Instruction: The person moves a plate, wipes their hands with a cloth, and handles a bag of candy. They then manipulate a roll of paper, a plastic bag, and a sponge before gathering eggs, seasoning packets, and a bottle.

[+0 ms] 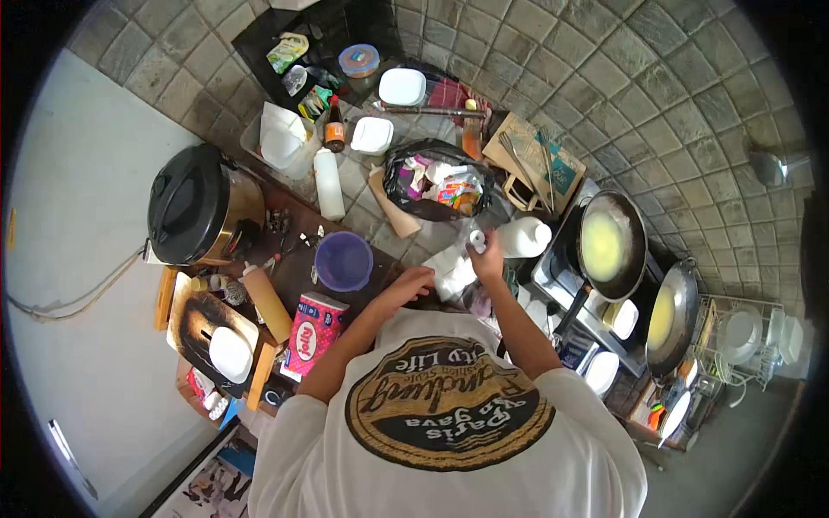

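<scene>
My right hand [488,258] is closed around a white item with a small round cap-like end [477,238]; the rest of it is partly hidden by the fingers. Just left of that hand lies a crumpled-looking white thing [453,274], whose kind I cannot make out. My left hand [409,286] is beside it, fingers loosely bent and apart from the thumb, with no held thing visible. A large white bottle [525,237] is right of my right hand. Beyond both hands sits a black plastic bag [404,197] containing wrappers.
Left are a purple bowl [344,262], a pink tissue pack [313,335], a yellowish squeeze bottle [266,302] and a rice cooker [195,205]. On the right, a frying pan [635,216] and a wok [685,298] with yellow contents sit on a stove. A dish rack [734,371] stands beyond.
</scene>
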The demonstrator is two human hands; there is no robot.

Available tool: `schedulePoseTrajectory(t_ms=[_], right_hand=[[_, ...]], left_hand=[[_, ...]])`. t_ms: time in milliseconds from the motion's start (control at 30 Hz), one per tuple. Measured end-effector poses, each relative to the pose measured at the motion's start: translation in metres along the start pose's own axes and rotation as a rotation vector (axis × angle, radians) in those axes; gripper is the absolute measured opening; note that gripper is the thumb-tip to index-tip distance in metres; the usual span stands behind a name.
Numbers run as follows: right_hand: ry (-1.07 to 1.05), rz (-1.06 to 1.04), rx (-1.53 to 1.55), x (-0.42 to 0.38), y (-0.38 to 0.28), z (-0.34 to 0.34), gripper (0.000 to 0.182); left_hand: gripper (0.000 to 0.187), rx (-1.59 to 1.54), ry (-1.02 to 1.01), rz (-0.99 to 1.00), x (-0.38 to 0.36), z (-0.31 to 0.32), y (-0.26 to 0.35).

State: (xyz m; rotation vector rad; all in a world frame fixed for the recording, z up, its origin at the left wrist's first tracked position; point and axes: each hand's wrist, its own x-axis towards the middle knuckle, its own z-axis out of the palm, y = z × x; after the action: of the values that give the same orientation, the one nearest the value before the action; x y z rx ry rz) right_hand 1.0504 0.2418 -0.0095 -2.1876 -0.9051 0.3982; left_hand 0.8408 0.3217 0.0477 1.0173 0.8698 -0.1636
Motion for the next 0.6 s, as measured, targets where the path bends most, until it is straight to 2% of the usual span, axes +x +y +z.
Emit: schedulePoseTrajectory(t_ms=[133,267,400,467,600], right_hand=[[-0.026,0.149,-0.102,0.011,0.002,0.007,0.044],[-0.109,0.175,-0.241,0.009,0.009,0.01,0.04],[-0.041,0.196,-0.188,0.006,0.016,0.017,0.041],[-0.076,0.401,-0.118,0.005,0.012,0.014,0.041],[-0.078,0.443,-0.1,0.013,0.015,0.014,0.04]], left_hand=[[0.05,0.04,0.096,-0.037,0.009,0.013,-0.012],[0.037,-0.064,0.172,-0.033,0.012,0.025,-0.05],[0.032,-0.153,0.245,-0.047,0.01,0.023,-0.058],[0.032,-0.16,0.274,-0.047,0.007,0.024,-0.049],[0.032,-0.165,0.276,-0.022,0.011,0.023,-0.056]])
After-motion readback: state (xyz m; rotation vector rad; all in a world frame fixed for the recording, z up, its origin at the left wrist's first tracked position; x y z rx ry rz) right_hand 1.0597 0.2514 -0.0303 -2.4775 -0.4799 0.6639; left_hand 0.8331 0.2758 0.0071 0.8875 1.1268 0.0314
